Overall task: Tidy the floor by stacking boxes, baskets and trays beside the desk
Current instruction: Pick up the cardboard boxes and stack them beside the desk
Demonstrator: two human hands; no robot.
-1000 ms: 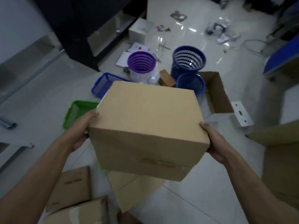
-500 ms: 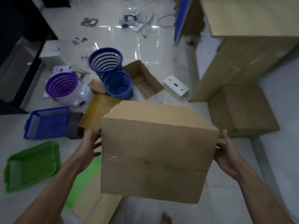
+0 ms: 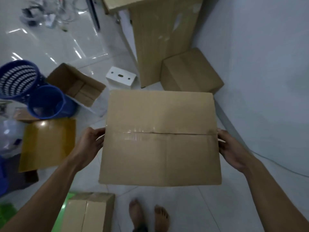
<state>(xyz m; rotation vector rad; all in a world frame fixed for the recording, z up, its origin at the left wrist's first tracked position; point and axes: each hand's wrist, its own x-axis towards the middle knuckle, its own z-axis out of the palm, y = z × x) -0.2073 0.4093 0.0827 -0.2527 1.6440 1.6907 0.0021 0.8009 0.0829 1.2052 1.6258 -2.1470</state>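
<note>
Cardboard box (image 3: 160, 138), big, taped seam across its top, held up off the floor (image 3: 189, 206) in the head view, top face toward camera. Left hand (image 3: 91, 143) grips the box's left edge at the seam, fingers curled round the side; right hand (image 3: 231, 147) grips the right edge at the same height, thumb on top, fingers wrapped under and out of sight. Beyond the held box, just past its far edge, a closed brown box (image 3: 192, 71) sits on the floor against the desk (image 3: 160, 30), near the wall (image 3: 267, 64). White bracket (image 3: 120, 79) lies beyond the far left corner. Left of the left hand: yellow-brown flat cardboard (image 3: 47, 143), then a solid blue bin (image 3: 48, 102) touching a blue mesh basket (image 3: 16, 79), and an open carton (image 3: 76, 84) just beside them. Below the left forearm, another taped box (image 3: 88, 213) on a green tray (image 3: 66, 206). Bare feet (image 3: 148, 213) show under the held box's near edge.
</note>
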